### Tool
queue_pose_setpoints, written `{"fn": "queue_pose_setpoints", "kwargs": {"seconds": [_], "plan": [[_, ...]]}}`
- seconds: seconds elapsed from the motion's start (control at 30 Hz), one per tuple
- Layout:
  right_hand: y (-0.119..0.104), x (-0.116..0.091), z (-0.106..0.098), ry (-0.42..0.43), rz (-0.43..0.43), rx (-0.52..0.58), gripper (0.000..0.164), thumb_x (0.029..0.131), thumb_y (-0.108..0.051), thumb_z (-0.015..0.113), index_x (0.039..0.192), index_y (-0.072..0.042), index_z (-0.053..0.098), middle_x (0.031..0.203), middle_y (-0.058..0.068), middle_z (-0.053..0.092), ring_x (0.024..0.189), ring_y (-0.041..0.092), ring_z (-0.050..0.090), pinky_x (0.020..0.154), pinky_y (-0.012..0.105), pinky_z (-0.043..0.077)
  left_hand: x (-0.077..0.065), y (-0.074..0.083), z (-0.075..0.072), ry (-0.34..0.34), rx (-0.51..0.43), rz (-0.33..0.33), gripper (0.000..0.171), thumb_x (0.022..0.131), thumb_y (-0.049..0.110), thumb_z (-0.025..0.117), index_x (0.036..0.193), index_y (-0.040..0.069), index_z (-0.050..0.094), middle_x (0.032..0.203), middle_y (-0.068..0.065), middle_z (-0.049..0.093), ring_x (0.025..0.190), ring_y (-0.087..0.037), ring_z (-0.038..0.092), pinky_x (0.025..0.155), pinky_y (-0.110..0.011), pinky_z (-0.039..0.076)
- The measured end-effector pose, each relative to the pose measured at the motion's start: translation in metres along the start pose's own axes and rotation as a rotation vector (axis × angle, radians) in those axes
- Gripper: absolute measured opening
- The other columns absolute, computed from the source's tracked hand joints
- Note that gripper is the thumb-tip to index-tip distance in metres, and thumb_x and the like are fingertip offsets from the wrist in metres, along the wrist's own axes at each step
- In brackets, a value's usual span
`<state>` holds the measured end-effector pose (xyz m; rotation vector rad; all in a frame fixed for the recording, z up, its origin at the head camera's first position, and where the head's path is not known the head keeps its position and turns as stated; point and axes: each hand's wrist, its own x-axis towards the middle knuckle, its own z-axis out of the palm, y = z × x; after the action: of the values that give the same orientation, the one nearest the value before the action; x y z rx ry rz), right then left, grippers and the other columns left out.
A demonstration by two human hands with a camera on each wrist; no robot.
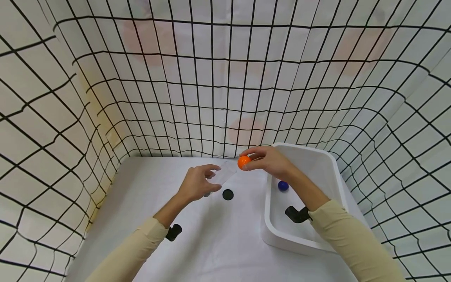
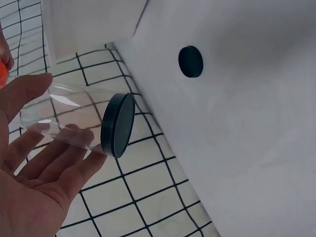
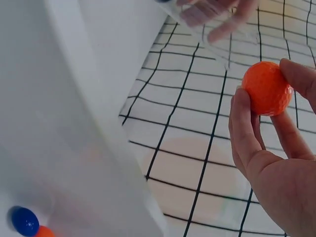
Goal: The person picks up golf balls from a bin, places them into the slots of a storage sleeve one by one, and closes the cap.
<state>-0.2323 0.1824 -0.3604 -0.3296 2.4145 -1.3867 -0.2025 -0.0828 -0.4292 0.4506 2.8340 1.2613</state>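
My left hand (image 1: 197,182) holds a clear plastic tube (image 1: 227,172), thumb on one side and fingers on the other. A dark green cap (image 2: 117,125) covers the tube end nearest the left wrist camera. In the right wrist view, an orange golf ball (image 3: 267,89) is pinched between the thumb and fingers of my right hand (image 3: 276,173). In the head view the ball is just right of the tube's far end, apart from it. A loose dark round cap (image 1: 228,194) lies on the white table below the tube.
A white bin (image 1: 266,223) stands at the right, under my right forearm. Inside it are a blue ball (image 1: 283,186) and, partly visible, another orange ball (image 3: 44,231). Black netting (image 1: 220,58) surrounds the back and sides. A black device (image 1: 297,214) juts out by each wrist.
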Motion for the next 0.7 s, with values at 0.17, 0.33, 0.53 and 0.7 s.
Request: {"fn": "queue_pose_setpoints", "kwargs": {"seconds": [0.17, 0.33, 0.53, 0.7], "plan": [[-0.005, 0.003, 0.009, -0.011, -0.043, -0.033, 0.043, 0.084, -0.026, 0.081, 0.125, -0.018, 0.071, 0.118, 0.008, 0.071, 0.111, 0.029, 0.061, 0.099, 0.05, 0.05, 0.004, 0.009, -0.001, -0.026, 0.011, 0.001, 0.05, 0.078, 0.018, 0.087, 0.125, 0.014, 0.072, 0.109, -0.011, 0.077, 0.103, -0.029, 0.073, 0.08, -0.04, 0.062], [-0.004, 0.005, 0.014, -0.018, -0.062, -0.055, 0.041, 0.085, -0.026, 0.081, 0.124, -0.019, 0.072, 0.115, 0.008, 0.072, 0.105, 0.027, 0.064, 0.095, 0.046, 0.053, 0.006, 0.013, 0.0, -0.045, 0.019, 0.0, 0.049, 0.078, 0.019, 0.087, 0.124, 0.016, 0.072, 0.11, -0.01, 0.077, 0.104, -0.029, 0.073, 0.083, -0.039, 0.061], [-0.001, 0.008, 0.018, -0.016, -0.071, -0.069, 0.039, 0.085, -0.027, 0.081, 0.122, -0.021, 0.073, 0.111, 0.007, 0.073, 0.102, 0.025, 0.065, 0.091, 0.042, 0.054, 0.008, 0.014, 0.001, -0.049, 0.048, 0.016, 0.05, 0.077, 0.02, 0.088, 0.124, 0.017, 0.072, 0.109, -0.009, 0.077, 0.103, -0.026, 0.073, 0.083, -0.038, 0.061], [0.001, 0.008, 0.019, -0.016, -0.072, -0.07, 0.039, 0.085, -0.026, 0.081, 0.123, -0.022, 0.073, 0.111, 0.006, 0.073, 0.103, 0.025, 0.065, 0.093, 0.042, 0.054, 0.01, 0.014, 0.003, -0.049, 0.058, 0.02, 0.051, 0.077, 0.02, 0.088, 0.125, 0.016, 0.072, 0.11, -0.009, 0.076, 0.104, -0.027, 0.072, 0.082, -0.038, 0.061]]}}
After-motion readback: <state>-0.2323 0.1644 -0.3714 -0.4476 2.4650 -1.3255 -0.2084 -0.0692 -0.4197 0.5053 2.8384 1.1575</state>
